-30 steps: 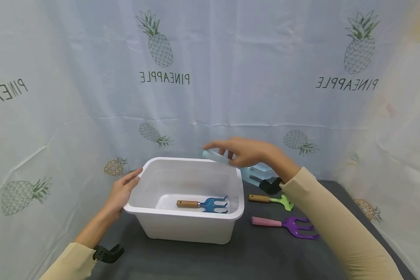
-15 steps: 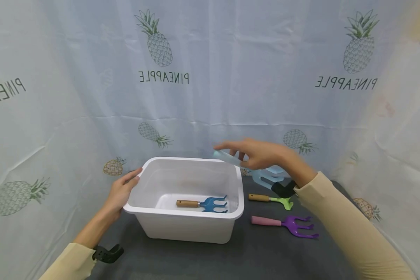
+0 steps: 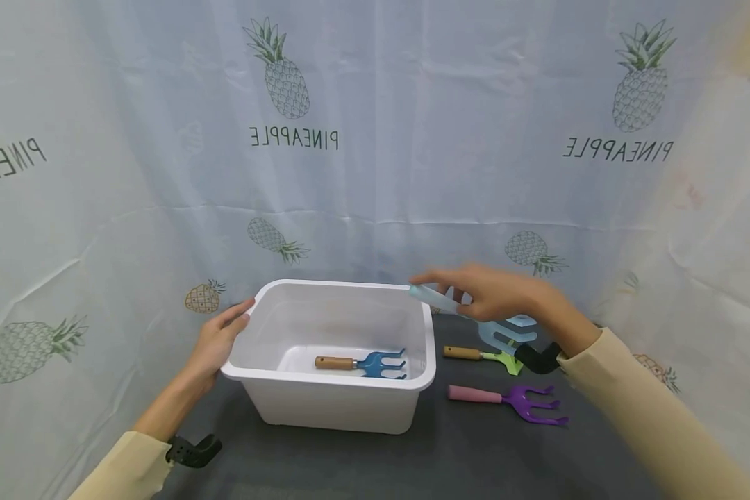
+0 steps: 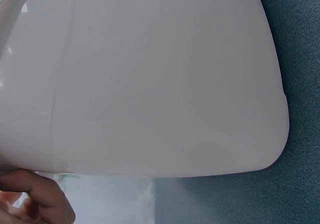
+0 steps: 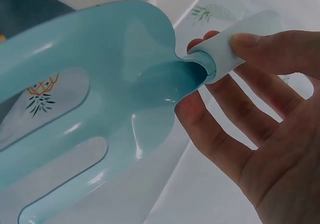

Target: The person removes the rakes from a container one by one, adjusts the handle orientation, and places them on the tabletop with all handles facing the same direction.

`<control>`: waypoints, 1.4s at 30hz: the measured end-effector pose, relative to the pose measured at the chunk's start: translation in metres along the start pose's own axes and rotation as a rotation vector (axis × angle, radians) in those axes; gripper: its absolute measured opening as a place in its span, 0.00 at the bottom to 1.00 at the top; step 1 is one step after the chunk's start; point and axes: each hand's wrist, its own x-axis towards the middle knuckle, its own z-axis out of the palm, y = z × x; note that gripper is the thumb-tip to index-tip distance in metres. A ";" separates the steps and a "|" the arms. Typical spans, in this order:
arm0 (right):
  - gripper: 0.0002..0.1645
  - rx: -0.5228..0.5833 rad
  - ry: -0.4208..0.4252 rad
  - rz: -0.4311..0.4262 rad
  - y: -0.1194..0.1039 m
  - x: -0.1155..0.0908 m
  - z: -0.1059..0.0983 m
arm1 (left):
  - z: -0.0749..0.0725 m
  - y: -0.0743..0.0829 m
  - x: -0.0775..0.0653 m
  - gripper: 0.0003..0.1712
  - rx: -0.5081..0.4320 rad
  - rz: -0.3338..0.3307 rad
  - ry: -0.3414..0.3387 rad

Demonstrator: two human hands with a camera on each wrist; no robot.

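Light-blue fork [image 5: 107,91] looks light, stiff, maybe slick; I'd hold it by the handle. My right hand [image 3: 490,293] pinches there, thumb opposite fingers, forearm reaching across, 3 tines toward my wrist. Fork's raised right of the white tub [image 3: 331,382]; my left hand [image 3: 214,344] grips its left rim.

left hand [image 4: 40,199] we see cropped in left wrist view, white tub [image 4: 165,84] likewise, pale blue fork [image 5: 112,81] cropped in right
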 end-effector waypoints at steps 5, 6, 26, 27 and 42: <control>0.55 0.013 -0.025 0.038 0.002 -0.012 0.005 | 0.000 -0.001 0.000 0.32 -0.003 0.003 -0.004; 0.55 0.013 -0.028 0.042 0.003 -0.015 0.006 | 0.000 -0.001 0.000 0.32 -0.003 0.004 -0.004; 0.52 0.031 -0.032 0.002 0.030 -0.058 0.043 | 0.001 0.000 0.000 0.32 0.003 0.013 -0.006; 0.52 0.038 -0.037 0.008 0.031 -0.060 0.047 | 0.001 0.000 0.001 0.32 0.002 0.014 -0.005; 0.62 0.222 -0.129 0.087 0.054 -0.074 0.096 | 0.001 0.000 0.000 0.32 0.004 0.014 -0.003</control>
